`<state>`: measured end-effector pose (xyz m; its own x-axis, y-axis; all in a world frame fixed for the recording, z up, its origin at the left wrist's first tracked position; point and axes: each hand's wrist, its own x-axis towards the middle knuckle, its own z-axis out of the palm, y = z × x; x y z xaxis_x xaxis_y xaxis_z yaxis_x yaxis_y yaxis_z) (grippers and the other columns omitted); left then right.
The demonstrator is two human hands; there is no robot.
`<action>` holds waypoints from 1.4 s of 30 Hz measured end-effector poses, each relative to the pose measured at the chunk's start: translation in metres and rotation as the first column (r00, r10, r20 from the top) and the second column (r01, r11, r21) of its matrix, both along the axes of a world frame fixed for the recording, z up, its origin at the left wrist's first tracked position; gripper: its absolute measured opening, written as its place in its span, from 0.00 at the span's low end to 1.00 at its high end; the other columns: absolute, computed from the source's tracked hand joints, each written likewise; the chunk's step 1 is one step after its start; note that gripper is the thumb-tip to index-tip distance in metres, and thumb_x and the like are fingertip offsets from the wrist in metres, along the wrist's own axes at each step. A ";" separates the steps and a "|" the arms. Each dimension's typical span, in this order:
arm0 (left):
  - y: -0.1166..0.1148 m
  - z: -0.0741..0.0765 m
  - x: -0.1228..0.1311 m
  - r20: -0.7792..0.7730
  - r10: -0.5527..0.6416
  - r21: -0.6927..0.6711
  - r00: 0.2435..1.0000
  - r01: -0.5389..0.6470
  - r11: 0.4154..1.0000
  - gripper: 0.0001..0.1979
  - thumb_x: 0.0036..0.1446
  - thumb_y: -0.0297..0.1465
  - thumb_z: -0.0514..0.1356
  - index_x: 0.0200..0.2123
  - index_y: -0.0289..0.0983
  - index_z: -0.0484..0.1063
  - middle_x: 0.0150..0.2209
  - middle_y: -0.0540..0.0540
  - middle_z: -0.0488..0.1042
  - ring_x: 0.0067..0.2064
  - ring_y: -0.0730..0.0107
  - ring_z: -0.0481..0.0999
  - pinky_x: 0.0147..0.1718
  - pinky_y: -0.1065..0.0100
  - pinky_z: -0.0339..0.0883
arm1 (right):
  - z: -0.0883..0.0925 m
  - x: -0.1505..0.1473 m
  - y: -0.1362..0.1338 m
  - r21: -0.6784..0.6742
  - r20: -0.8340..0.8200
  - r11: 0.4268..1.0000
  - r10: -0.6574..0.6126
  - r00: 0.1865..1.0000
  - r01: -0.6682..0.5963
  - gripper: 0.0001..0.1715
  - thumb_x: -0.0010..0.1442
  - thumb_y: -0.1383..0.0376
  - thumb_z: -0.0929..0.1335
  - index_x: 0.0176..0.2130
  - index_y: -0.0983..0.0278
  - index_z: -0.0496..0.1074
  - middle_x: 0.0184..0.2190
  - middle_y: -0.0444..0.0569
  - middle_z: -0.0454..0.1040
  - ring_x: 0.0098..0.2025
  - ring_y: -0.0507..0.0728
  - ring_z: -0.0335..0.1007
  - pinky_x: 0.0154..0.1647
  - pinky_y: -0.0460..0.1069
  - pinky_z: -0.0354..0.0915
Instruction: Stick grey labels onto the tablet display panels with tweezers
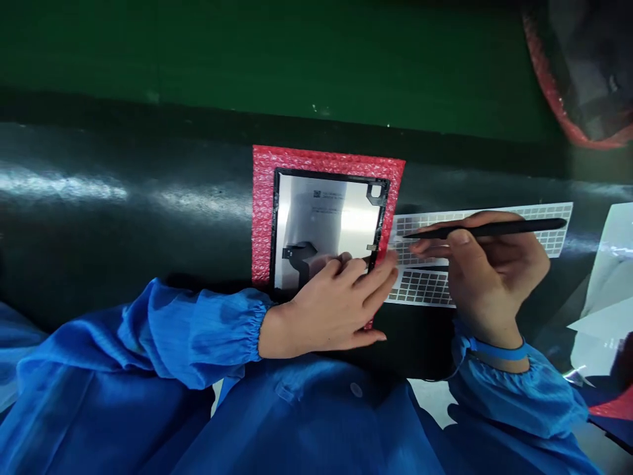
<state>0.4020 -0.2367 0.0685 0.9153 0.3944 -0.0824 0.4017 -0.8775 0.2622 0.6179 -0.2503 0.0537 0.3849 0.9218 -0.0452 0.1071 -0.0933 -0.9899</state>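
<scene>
Taking the display panel (341,221) as the clock's centre and 12 as away from the person, it lies face-up to view on a pink bubble-wrap sheet (262,218), whose border shows beyond the panel's edges at 9, 12 and 3. The left hand (331,307) covers the panel's lower edge from 5 to 6, fingers extended past the 4 o'clock side, thumb apart; whether they pinch anything underneath, I cannot tell. The right hand (499,270), at 3 to 4, grips a slim black tool (519,227), its tip at the near end of the upper grid sheet (430,221), just beside the left fingertips, leaving little room between the hands. A lower grid sheet (422,285) sits at 4. The dark work surface (123,244) runs broadly toward 9; green matting (198,59) spans 10 to 1. A pink-edged bag (588,72) bounds the space at 2.
</scene>
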 end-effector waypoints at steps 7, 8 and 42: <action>0.013 0.027 -0.046 0.045 0.112 0.023 0.993 -0.113 0.993 0.35 0.70 0.49 0.56 0.65 0.24 0.69 0.36 0.38 0.78 0.36 0.56 0.76 0.41 0.58 0.68 | 0.005 -0.080 0.027 -0.013 -0.111 0.999 0.045 0.993 -0.046 0.06 0.64 0.69 0.75 0.42 0.60 0.77 0.33 0.45 0.85 0.32 0.58 0.86 0.33 0.48 0.83; 0.015 0.026 -0.052 0.002 0.133 0.037 0.991 -0.133 0.990 0.38 0.68 0.51 0.58 0.66 0.23 0.67 0.33 0.39 0.78 0.34 0.56 0.77 0.44 0.55 0.70 | 0.003 -0.091 0.031 -0.018 -0.128 0.998 0.059 0.990 -0.061 0.06 0.65 0.69 0.75 0.41 0.60 0.77 0.33 0.45 0.85 0.32 0.58 0.86 0.34 0.47 0.83; 0.025 0.006 -0.068 -0.060 0.092 0.014 0.994 -0.091 0.996 0.28 0.66 0.31 0.59 0.66 0.23 0.68 0.27 0.45 0.79 0.29 0.59 0.80 0.66 0.45 0.64 | -0.009 -0.131 0.032 -0.080 0.071 0.993 0.088 0.994 -0.082 0.08 0.64 0.70 0.75 0.43 0.58 0.80 0.38 0.47 0.84 0.36 0.59 0.86 0.37 0.52 0.86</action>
<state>0.3342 -0.2119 0.0749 0.8687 0.4775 -0.1320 0.4954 -0.8389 0.2254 0.4864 -0.2180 0.0443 0.3106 0.9461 -0.0917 0.1910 -0.1567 -0.9690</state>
